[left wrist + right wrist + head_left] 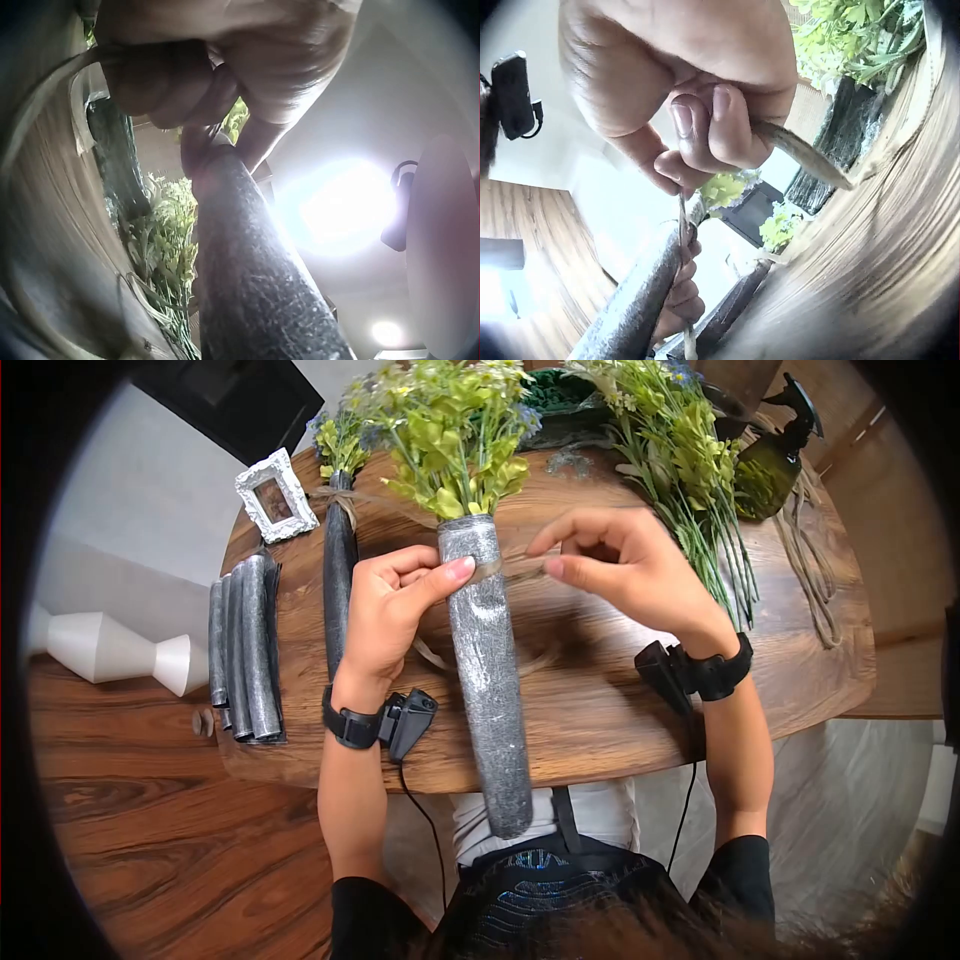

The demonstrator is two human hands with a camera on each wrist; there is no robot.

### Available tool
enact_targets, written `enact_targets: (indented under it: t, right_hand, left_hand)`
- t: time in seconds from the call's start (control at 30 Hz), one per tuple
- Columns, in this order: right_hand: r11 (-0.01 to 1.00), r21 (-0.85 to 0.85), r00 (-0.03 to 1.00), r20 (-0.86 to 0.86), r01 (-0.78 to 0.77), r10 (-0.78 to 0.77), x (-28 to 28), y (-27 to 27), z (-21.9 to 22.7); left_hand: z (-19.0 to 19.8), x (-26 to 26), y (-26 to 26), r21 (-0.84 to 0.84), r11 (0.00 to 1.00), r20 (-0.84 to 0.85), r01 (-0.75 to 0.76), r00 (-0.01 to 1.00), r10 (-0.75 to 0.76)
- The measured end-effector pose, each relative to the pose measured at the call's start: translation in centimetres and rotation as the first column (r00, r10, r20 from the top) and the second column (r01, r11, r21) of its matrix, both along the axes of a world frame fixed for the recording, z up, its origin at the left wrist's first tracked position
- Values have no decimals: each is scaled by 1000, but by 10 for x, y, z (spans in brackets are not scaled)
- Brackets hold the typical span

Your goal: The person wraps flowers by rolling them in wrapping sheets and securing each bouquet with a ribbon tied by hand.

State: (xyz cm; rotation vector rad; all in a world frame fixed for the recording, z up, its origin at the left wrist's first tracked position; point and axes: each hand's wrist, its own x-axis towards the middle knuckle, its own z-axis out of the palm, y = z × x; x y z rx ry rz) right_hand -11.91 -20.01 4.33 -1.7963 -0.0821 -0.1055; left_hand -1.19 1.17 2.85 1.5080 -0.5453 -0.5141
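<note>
A bouquet with yellow-green leaves and small flowers [450,455] stands out of a long, speckled grey wrap [487,660], slightly tilted over the table's front edge. My left hand [385,605] grips the wrap near its top, with the thumb pressing a strand of twine [520,568] against its front. To the right of the wrap, my right hand [630,565] pinches the twine between thumb and fingers, and the strand runs taut to the wrap. In the right wrist view, more twine [802,154] trails from behind the curled fingers toward the tabletop.
On the wooden table [600,710] lie a second, darker wrapped bouquet [341,560], rolled grey sheets [245,650] and a white ornate picture frame [262,520] at left. Loose flower stems [695,480], a green spray bottle [765,480] and looped twine [815,585] are at right.
</note>
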Motion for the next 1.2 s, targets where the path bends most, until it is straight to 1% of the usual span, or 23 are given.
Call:
enact_targets:
  t: [0.07,0.17,0.23,0.33,0.37,0.43,0.47,0.5,0.57,0.6,0.63,0.7,0.77,0.8,0.83,0.9,0.93,0.97,1.0,1.03,1.1,1.17,1.2]
  right_hand:
    - [1000,16,1000,10,16,-16,-1,-1,0]
    - [990,135,1000,2,26,-27,-4,2,7]
    - [961,274,999,34,-32,24,-3,6,5]
    - [964,258,998,16,-58,56,-2,13,0]
    - [961,266,997,5,-71,72,-2,15,-2]
    - [966,250,997,-15,-65,71,-4,18,2]
    - [966,248,997,-13,-75,81,-5,18,3]
    - [966,244,996,-11,-87,92,-5,19,4]
    - [958,272,995,-23,-88,98,-4,22,4]
    - [957,275,995,-16,-90,98,-4,24,3]
    - [956,278,995,-9,-93,100,-3,25,0]
    - [968,225,994,26,-112,109,-1,26,-8]
    - [961,240,990,67,-136,124,-1,32,-13]
    - [972,176,978,165,-154,125,2,34,-16]
    - [972,179,980,160,-150,122,0,30,-13]
    - [921,347,980,144,-177,134,-7,17,1]
    - [876,419,958,251,-239,142,-6,10,1]
    - [860,443,916,396,-254,67,0,5,-2]
    - [734,672,913,355,-99,-202,0,24,19]
    - [523,852,863,239,34,-446,0,44,39]
    - [531,847,856,274,1,-439,1,36,36]
    - [537,843,846,306,-27,-438,3,20,22]
    - [801,594,887,330,72,-324,5,11,5]
  left_hand:
    - [1,1,1,85,996,50,15,999,-19]
    - [-6,1,0,207,978,132,17,990,-45]
    - [1,-9,-6,270,963,101,20,994,-49]
    - [-3,-13,-7,438,895,312,-81,948,-67]
    - [-2,-16,-8,439,895,307,-78,949,-68]
    - [2,-23,-12,345,931,428,-121,903,-41]
    - [7,-23,-10,465,878,453,-110,882,-129]
    - [4,-23,-10,466,878,448,-105,884,-132]
    - [-3,-22,-9,372,928,560,15,794,-237]
    - [0,-21,-7,443,893,502,79,803,-320]
    - [4,-23,-8,441,894,503,75,805,-316]
    - [11,-29,-9,442,871,370,212,842,-393]
    - [4,-28,-10,456,850,339,262,832,-438]
    - [-5,-27,-13,378,899,457,222,799,-390]
    - [-12,-27,-15,291,938,565,188,757,-327]
    - [-13,-25,-12,317,931,570,180,749,-338]
    - [-10,-24,-12,378,909,486,176,798,-356]
    - [-7,-22,-11,436,883,398,175,842,-364]
    - [-6,-23,-12,449,877,315,171,888,-335]
    - [-8,-22,-11,448,879,316,166,890,-329]
    - [-15,-18,-11,379,901,166,211,942,-291]
    - [-18,-15,-12,366,906,132,212,952,-277]
    - [-20,-14,-12,341,915,97,214,960,-261]
